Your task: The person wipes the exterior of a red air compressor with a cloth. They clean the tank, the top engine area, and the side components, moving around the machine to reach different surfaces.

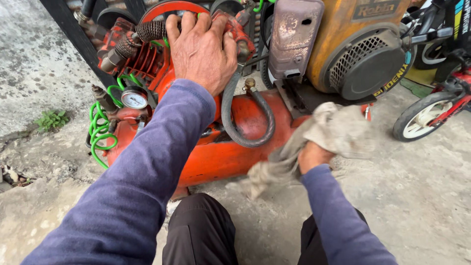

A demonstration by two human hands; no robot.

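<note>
Head view, looking down: an orange air compressor (230, 147) stands on the concrete floor (417, 196), just ahead of the person's knees. Its tank (255, 118) is the only container seen; closed steel, contents not visible. The tank lies on its side, long axis running roughly left to right across the frame, tilted slightly up toward the right. On its right end sits a yellow engine (358, 44) with a grey round mesh cover (365, 66) facing the viewer. On its left end sits the red finned pump head (147, 54), touching the left hand. A small bicycle wheel (422, 115) stands near the engine at far right. A grey ribbed hose (240, 127) loops down from the pump across the tank front and back up to a brass fitting. A green coiled air line (100, 130) hangs at the tank's left end, beside a round pressure gauge (134, 99) with its dial facing up toward the camera. Left hand (198, 46): laid palm-down over the pump head, fingers curled over its top, bracing. Right hand (311, 156): clenched around a dirty grey rag (333, 132), blurred, held just in front of the tank's right end; contact with the tank cannot be told.
</note>
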